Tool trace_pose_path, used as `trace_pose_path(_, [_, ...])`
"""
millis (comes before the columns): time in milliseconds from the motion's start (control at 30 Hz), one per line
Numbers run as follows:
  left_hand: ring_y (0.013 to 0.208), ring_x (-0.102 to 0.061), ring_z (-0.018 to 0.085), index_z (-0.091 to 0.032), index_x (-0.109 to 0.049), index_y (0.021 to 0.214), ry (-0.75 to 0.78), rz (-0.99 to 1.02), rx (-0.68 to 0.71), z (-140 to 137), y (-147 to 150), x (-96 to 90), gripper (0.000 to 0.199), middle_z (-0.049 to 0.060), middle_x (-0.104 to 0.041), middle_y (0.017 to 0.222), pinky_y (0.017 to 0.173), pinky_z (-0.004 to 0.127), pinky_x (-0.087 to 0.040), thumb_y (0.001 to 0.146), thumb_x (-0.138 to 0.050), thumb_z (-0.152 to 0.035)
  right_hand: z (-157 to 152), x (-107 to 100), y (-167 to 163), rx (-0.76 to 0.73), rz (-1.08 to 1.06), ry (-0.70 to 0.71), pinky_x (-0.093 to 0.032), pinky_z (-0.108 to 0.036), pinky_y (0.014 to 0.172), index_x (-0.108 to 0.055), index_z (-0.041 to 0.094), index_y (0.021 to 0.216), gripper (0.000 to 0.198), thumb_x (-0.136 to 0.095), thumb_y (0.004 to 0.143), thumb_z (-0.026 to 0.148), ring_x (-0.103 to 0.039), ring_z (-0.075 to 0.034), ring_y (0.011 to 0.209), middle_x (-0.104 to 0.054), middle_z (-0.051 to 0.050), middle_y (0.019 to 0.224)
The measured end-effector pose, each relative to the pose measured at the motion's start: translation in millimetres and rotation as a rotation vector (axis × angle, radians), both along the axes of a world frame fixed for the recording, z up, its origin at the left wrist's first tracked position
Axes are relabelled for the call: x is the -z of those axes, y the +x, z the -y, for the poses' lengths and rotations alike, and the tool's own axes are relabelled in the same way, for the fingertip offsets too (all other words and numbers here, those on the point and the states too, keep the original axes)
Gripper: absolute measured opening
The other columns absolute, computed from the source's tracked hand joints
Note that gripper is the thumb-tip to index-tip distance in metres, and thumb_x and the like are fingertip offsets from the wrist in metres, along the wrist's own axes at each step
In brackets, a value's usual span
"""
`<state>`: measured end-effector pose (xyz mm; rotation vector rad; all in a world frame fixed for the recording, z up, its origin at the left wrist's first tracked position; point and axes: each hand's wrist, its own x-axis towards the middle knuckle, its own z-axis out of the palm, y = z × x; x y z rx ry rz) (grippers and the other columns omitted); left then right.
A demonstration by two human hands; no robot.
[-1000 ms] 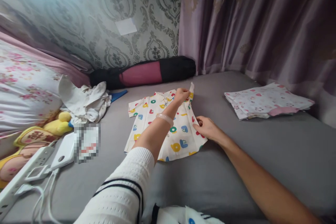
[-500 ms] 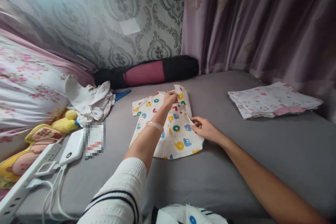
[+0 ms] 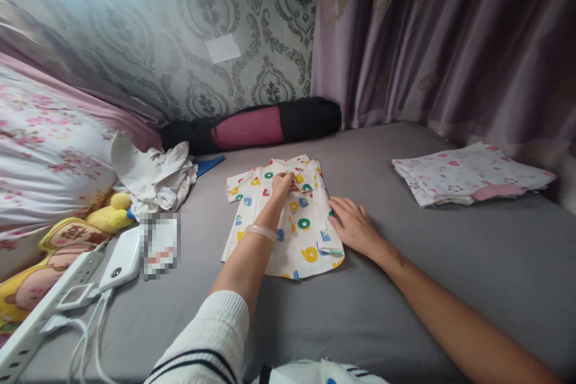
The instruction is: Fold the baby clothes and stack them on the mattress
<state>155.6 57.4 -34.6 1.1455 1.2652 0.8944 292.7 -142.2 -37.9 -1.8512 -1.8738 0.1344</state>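
A small white short-sleeved shirt (image 3: 297,252) printed with colourful letters lies on the grey bedsheet. Its right side is folded inward, with that sleeve laid across the upper front, while the left sleeve sticks out. My left hand (image 3: 283,185), a pale bangle (image 3: 261,231) on its wrist, pinches cloth of the folded sleeve near the chest; the fingertips are partly hidden. Along the shirt's right folded edge rests my right hand (image 3: 357,227), fingers stretched out and touching the cloth. A corner of fabric sticks up at the lower right hem.
A folded white printed cloth (image 3: 468,174) lies at the right. Along the wall stretches a long black and red bag (image 3: 252,125). At left are crumpled white clothes (image 3: 166,177), a white power bank (image 3: 120,258), a power strip (image 3: 47,306) with cables and a yellow plush toy (image 3: 31,294).
The right side and sleeve of the shirt now lie folded inward. My left hand has moved slightly left and nearer. My right hand has loosened from the edge and straightened its fingers.
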Motion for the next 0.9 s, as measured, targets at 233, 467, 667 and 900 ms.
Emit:
trace_pose_path(233, [0.056, -0.058, 0.009, -0.019, -0.047, 0.122, 0.321, -0.152, 0.013, 9.2, -3.4, 17.4, 0.049, -0.002, -0.059, 0.081, 0.059, 0.022, -0.049, 0.077, -0.064, -0.026, 5.9, 7.2, -5.2, -0.091, 0.196, -0.154, -0.019, -0.055, 0.113, -0.042, 0.018, 0.144, 0.052, -0.033, 0.096, 0.036, -0.026, -0.029, 0.142, -0.036, -0.011, 0.152])
trace_pose_path(467, [0.097, -0.059, 0.020, -0.017, -0.062, 0.109, 0.753, -0.458, 0.135, 12.3, 2.9, 21.9, 0.031, 0.009, -0.060, 0.105, 0.092, 0.033, -0.045, 0.081, -0.050, -0.014, -43.3, -17.1, 4.1, -0.062, 0.222, -0.074, -0.025, -0.044, 0.109, -0.061, 0.021, 0.119, 0.041, -0.026, 0.100, 0.031, -0.049, -0.021, 0.122, -0.060, -0.010, 0.130])
trace_pose_path(667, [0.112, -0.052, 0.027, -0.016, -0.061, 0.118, 0.731, -0.623, 0.125, 11.0, 3.6, 24.3, 0.036, 0.013, -0.058, 0.120, 0.099, 0.040, -0.040, 0.082, -0.054, -0.021, -107.4, 2.1, 0.6, -0.034, 0.268, -0.091, -0.016, -0.048, 0.113, -0.043, 0.010, 0.139, 0.047, -0.027, 0.098, 0.027, -0.031, -0.024, 0.138, -0.039, -0.016, 0.149])
trace_pose_path(900, [0.121, -0.048, 0.026, -0.019, -0.050, 0.131, 0.696, -0.536, 0.148, 7.7, 1.3, 27.1, 0.055, 0.011, -0.055, 0.132, 0.103, 0.040, -0.037, 0.077, -0.050, -0.010, -156.8, 3.6, 12.2, 0.092, 0.323, -0.099, -0.035, -0.041, 0.096, -0.057, 0.016, 0.123, 0.039, -0.032, 0.097, 0.028, -0.049, -0.028, 0.115, -0.056, -0.014, 0.129])
